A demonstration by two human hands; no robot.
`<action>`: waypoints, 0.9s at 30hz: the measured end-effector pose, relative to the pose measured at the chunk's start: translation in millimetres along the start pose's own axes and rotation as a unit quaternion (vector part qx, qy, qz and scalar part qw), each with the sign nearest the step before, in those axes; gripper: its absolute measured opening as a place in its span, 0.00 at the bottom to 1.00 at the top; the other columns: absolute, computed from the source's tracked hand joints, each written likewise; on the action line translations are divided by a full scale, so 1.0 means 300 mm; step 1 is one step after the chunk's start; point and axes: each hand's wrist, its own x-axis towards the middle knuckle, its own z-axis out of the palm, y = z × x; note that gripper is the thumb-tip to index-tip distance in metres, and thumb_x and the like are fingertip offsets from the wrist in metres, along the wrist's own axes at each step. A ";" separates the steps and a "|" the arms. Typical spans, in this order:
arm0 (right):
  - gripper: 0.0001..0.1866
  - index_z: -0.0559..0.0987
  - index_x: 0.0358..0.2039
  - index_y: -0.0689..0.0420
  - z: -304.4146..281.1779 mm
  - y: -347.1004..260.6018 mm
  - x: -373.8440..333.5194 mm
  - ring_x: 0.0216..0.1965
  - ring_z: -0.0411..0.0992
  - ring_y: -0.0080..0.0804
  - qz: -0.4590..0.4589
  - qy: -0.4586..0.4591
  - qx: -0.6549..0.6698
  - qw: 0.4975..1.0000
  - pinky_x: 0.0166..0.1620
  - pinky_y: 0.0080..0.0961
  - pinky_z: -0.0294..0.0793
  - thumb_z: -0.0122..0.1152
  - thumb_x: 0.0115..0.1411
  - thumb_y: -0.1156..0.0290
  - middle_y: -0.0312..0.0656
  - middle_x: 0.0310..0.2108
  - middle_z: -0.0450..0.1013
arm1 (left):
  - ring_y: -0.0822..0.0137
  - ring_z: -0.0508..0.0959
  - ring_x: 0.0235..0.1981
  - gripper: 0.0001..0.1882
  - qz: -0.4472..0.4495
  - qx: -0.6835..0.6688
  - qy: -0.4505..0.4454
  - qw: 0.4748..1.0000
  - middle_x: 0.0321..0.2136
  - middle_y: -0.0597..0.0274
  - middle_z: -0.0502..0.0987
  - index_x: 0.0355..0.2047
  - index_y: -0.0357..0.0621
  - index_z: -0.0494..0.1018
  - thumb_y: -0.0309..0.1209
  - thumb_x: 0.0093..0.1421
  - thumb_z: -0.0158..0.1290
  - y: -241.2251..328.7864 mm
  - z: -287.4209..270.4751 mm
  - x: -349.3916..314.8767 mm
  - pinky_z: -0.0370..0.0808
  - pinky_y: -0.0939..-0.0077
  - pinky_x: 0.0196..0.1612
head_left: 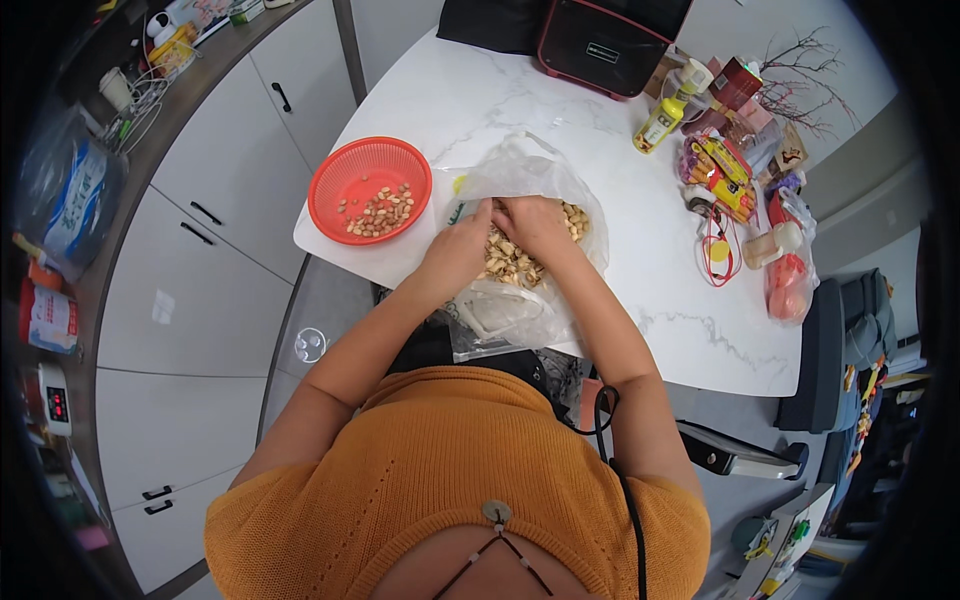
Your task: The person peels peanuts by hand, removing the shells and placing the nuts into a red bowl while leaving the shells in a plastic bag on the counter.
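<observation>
A clear plastic bag [592, 205] lies opened on the table, with a heap of tan, shell-like pieces that look like peanuts [515, 265] inside. My left hand [465, 245] and my right hand [535, 222] meet over the heap at the bag's mouth. Both have their fingers bent and drawn together at the fingertips, and whatever they pinch is hidden between them. To the left of my left hand stands a round red plastic basket [340, 180], holding a small spread of pinkish-beige kernels [385, 212].
The white marbled table [480, 100] has a curved edge. At its back sits a black and red appliance [605, 45]. Along the right are a yellow bottle [662, 118], a snack package [718, 175], a red cord [722, 250] and a bag with reddish contents [788, 285].
</observation>
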 end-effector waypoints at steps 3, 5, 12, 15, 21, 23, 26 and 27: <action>0.12 0.77 0.32 0.49 0.012 0.005 0.001 0.27 0.73 0.42 -0.011 -0.033 -0.028 0.999 0.32 0.35 0.72 0.54 0.52 0.58 0.43 0.24 0.74 | 0.45 0.73 0.33 0.23 0.000 0.008 0.010 1.000 0.32 0.40 0.71 0.52 0.31 0.55 0.23 0.55 0.39 -0.018 0.012 0.000 0.69 0.58 0.35; 0.12 0.77 0.33 0.48 0.020 0.010 -0.003 0.26 0.73 0.41 -0.017 -0.028 -0.044 0.998 0.31 0.36 0.72 0.52 0.53 0.57 0.43 0.23 0.74 | 0.45 0.73 0.32 0.22 -0.003 0.003 0.011 1.000 0.32 0.40 0.71 0.52 0.31 0.56 0.23 0.55 0.39 -0.013 0.006 -0.004 0.69 0.58 0.34; 0.13 0.77 0.36 0.46 0.004 0.008 -0.008 0.27 0.73 0.41 0.011 -0.040 -0.036 0.998 0.32 0.36 0.72 0.51 0.54 0.56 0.45 0.25 0.74 | 0.47 0.74 0.29 0.23 -0.064 -0.057 -0.004 0.996 0.26 0.42 0.72 0.53 0.35 0.56 0.25 0.55 0.40 -0.003 -0.012 -0.001 0.69 0.61 0.32; 0.14 0.77 0.37 0.47 0.013 0.009 -0.004 0.28 0.73 0.41 0.011 -0.035 -0.021 0.999 0.33 0.36 0.72 0.53 0.52 0.56 0.46 0.26 0.74 | 0.48 0.74 0.28 0.24 -0.053 -0.069 0.013 0.996 0.24 0.44 0.73 0.53 0.36 0.56 0.25 0.55 0.40 -0.030 0.006 -0.002 0.69 0.62 0.32; 0.14 0.77 0.36 0.45 0.020 -0.010 0.000 0.29 0.73 0.40 0.002 -0.010 0.009 1.000 0.33 0.35 0.72 0.56 0.49 0.57 0.43 0.26 0.74 | 0.49 0.74 0.28 0.25 -0.058 -0.071 0.003 0.996 0.25 0.45 0.73 0.53 0.35 0.55 0.24 0.54 0.40 -0.021 -0.004 0.001 0.69 0.62 0.31; 0.14 0.77 0.36 0.43 0.022 -0.020 0.001 0.30 0.74 0.37 -0.003 0.009 -0.015 1.000 0.32 0.32 0.73 0.56 0.49 0.57 0.39 0.27 0.75 | 0.50 0.74 0.27 0.25 -0.050 -0.069 0.013 0.996 0.25 0.45 0.73 0.54 0.35 0.55 0.23 0.53 0.40 -0.030 0.005 -0.001 0.69 0.63 0.31; 0.15 0.77 0.37 0.44 -0.008 -0.057 0.018 0.31 0.74 0.37 0.086 -0.072 -0.027 0.993 0.33 0.33 0.73 0.56 0.49 0.56 0.40 0.29 0.75 | 0.51 0.74 0.27 0.25 -0.044 -0.076 0.015 0.996 0.24 0.47 0.73 0.53 0.35 0.55 0.23 0.53 0.40 -0.034 0.007 0.002 0.69 0.64 0.31; 0.15 0.77 0.37 0.44 -0.002 -0.054 0.020 0.31 0.74 0.37 0.089 -0.065 -0.028 0.994 0.34 0.33 0.73 0.55 0.49 0.56 0.40 0.29 0.75 | 0.51 0.74 0.27 0.25 -0.046 -0.078 0.010 0.996 0.23 0.47 0.73 0.53 0.35 0.55 0.23 0.53 0.39 -0.034 0.005 0.001 0.69 0.64 0.31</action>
